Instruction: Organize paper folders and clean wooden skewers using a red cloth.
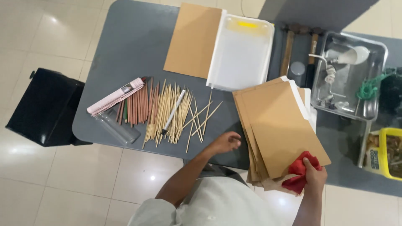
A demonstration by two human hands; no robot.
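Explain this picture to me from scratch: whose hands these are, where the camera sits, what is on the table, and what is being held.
There is no machine here. A person wears the camera on the head, so the one view looks down at their own arms.

The right hand grips a red cloth at the edge of a stack of brown folders. The left hand hovers over the grey table, holding nothing, near a spread of thin wooden sticks.

Also on the table: reddish-brown pencils, a pink packet, a clear tube, a white tray, a brown sheet, two hammers and a metal tray of odds and ends.
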